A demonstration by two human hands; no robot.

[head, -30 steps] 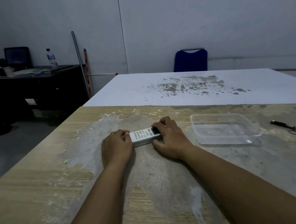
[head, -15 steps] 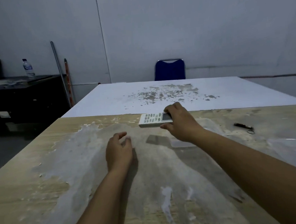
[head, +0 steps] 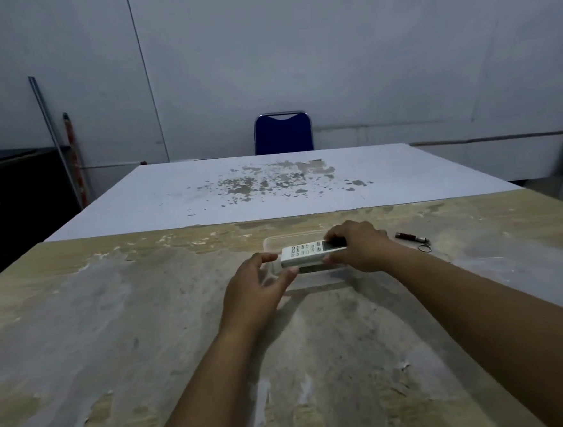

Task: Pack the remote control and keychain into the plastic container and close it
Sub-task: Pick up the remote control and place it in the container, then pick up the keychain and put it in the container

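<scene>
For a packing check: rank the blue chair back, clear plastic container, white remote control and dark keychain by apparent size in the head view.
1. Blue chair back, though farthest away.
2. Clear plastic container, partly hidden.
3. White remote control.
4. Dark keychain.

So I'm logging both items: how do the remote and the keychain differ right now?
The remote is white, broad and flat; the keychain is dark and slim, with a ring on one end. The right hand holds the remote over the container; the keychain lies untouched on the table. Neither is packed yet.
</scene>
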